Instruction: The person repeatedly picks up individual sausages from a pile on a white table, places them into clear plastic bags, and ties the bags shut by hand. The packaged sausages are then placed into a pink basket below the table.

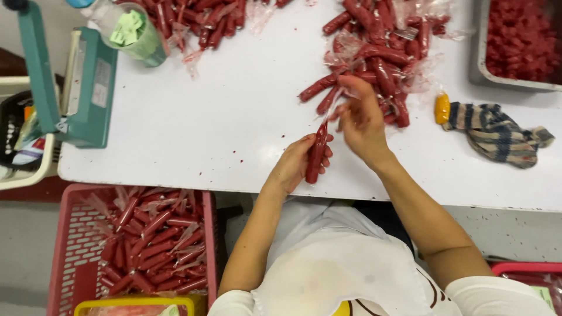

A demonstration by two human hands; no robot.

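My left hand (295, 162) grips a long red tube-shaped packet (317, 155) upright near the front edge of the white table (216, 123). My right hand (360, 117) pinches the clear plastic top end of that same packet, fingers closed on it. Just behind my right hand lies a pile of similar red packets (380, 55) in clear wrap.
A teal heat sealer (88, 82) stands at the table's left. A striped cloth (497, 134) and a small orange packet (442, 108) lie at the right. A metal tray (481, 64) of red pieces sits far right. A pink basket (76, 246) of red packets stands below the table.
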